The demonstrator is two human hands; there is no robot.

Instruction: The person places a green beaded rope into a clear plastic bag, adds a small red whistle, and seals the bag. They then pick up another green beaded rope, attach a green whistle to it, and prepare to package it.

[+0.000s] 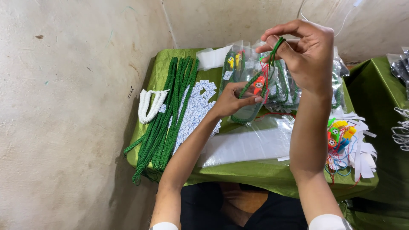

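My left hand [233, 101] grips a narrow clear plastic pouch [251, 108] above the green-clothed table [255, 174]. The pouch holds a green braided cord and a small orange trinket [259, 83]. Raised above it, my right hand [304, 51] pinches the upper loop of that green cord [276, 50] between thumb and fingers. The cord runs down from my right fingers into the pouch's mouth.
A bundle of green braided cords [168, 110] and several white cords [150, 104] lie at the table's left, beside small printed white tags [194, 113]. Filled pouches [238, 64] are stacked at the back. Colourful trinkets [338, 134] and paper strips sit at right. Flat clear bags [247, 147] lie in front.
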